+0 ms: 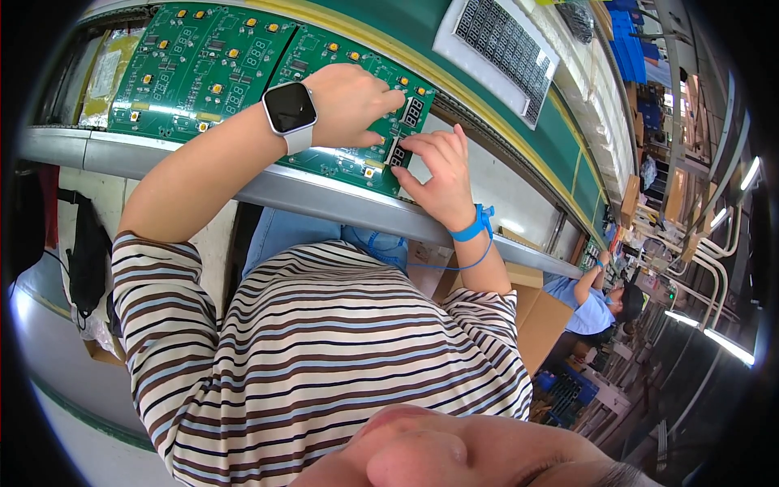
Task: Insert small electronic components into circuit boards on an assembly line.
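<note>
A green circuit board (337,166) lies under both my hands, dotted with yellow-topped push buttons. My right hand (442,174), wearing a blue wrist strap, has its thumb and forefinger closed on a black seven-segment digit display (397,152) at the board's right edge. Just beyond it sits a second digit display (413,111), close to the curled fingertips of my left hand (349,105). That left hand, with a watch on its wrist, bends over the board's middle; whatever its fingers hold, if anything, is hidden.
More green boards (195,69) line the rail to the left. A white foam tray (495,61) of black digit displays rests beyond, on the green surface. A metal edge (324,185) runs along the near side. Far right, another person (580,300) works at the line.
</note>
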`<action>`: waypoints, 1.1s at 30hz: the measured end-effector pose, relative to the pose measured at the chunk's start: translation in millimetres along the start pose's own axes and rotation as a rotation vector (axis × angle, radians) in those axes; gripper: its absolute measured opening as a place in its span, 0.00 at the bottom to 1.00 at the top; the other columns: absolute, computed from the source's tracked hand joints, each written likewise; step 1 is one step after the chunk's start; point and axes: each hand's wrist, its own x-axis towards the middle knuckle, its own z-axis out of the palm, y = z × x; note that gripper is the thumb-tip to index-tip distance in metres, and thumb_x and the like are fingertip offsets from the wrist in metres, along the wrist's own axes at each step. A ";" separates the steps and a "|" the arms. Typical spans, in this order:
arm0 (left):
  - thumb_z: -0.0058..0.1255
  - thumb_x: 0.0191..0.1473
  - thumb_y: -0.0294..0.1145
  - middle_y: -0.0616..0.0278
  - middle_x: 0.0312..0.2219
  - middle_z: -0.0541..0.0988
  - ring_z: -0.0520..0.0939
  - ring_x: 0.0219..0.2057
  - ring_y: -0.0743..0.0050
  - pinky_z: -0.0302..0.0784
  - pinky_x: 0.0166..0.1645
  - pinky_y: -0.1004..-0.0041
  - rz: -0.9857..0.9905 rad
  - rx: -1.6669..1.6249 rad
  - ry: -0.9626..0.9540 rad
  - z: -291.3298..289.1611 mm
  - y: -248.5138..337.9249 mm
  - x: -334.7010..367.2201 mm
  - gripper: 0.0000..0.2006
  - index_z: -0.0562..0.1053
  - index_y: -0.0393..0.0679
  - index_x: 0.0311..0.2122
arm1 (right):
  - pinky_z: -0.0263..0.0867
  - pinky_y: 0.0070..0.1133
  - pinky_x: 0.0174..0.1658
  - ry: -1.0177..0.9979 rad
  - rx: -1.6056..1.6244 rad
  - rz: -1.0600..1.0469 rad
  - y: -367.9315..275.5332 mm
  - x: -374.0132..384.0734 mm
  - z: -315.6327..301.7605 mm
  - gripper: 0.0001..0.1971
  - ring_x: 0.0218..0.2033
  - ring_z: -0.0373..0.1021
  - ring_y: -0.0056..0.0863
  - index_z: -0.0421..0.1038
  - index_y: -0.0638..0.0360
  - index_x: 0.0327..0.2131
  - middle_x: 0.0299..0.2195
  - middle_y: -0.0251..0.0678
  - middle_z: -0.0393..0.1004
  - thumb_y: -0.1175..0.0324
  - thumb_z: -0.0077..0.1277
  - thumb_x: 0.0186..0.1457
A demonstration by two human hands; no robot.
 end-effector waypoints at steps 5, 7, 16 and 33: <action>0.59 0.40 0.38 0.57 0.29 0.76 0.77 0.33 0.55 0.72 0.38 0.63 -0.005 -0.023 -0.023 -2.6 -0.3 3.6 0.20 0.69 0.42 0.38 | 0.48 0.43 0.56 -0.018 -0.032 -0.022 3.0 2.7 -11.3 0.18 0.41 0.65 0.32 0.74 0.51 0.36 0.35 0.29 0.71 0.65 0.63 0.36; 0.59 0.40 0.38 0.57 0.29 0.76 0.77 0.33 0.55 0.72 0.38 0.63 -0.002 -0.030 -0.038 -1.1 -3.0 2.3 0.20 0.69 0.43 0.39 | 0.54 0.34 0.55 -0.088 0.080 -0.022 7.9 6.8 -26.1 0.19 0.40 0.66 0.32 0.73 0.56 0.38 0.39 0.32 0.72 0.67 0.62 0.39; 0.58 0.41 0.41 0.56 0.28 0.76 0.78 0.32 0.55 0.73 0.35 0.62 0.022 -0.076 0.027 -7.9 -0.9 3.1 0.20 0.69 0.42 0.38 | 0.68 0.36 0.39 0.284 -0.430 0.860 179.3 12.9 -81.9 0.26 0.35 0.71 0.48 0.72 0.67 0.36 0.34 0.51 0.73 0.52 0.57 0.40; 0.58 0.43 0.39 0.53 0.32 0.77 0.78 0.33 0.53 0.73 0.37 0.64 -0.017 -0.089 -0.030 -13.7 1.0 4.3 0.20 0.70 0.41 0.40 | 0.69 0.38 0.36 0.536 -0.446 0.854 182.8 17.1 -48.2 0.19 0.30 0.71 0.50 0.70 0.63 0.32 0.31 0.50 0.71 0.57 0.55 0.39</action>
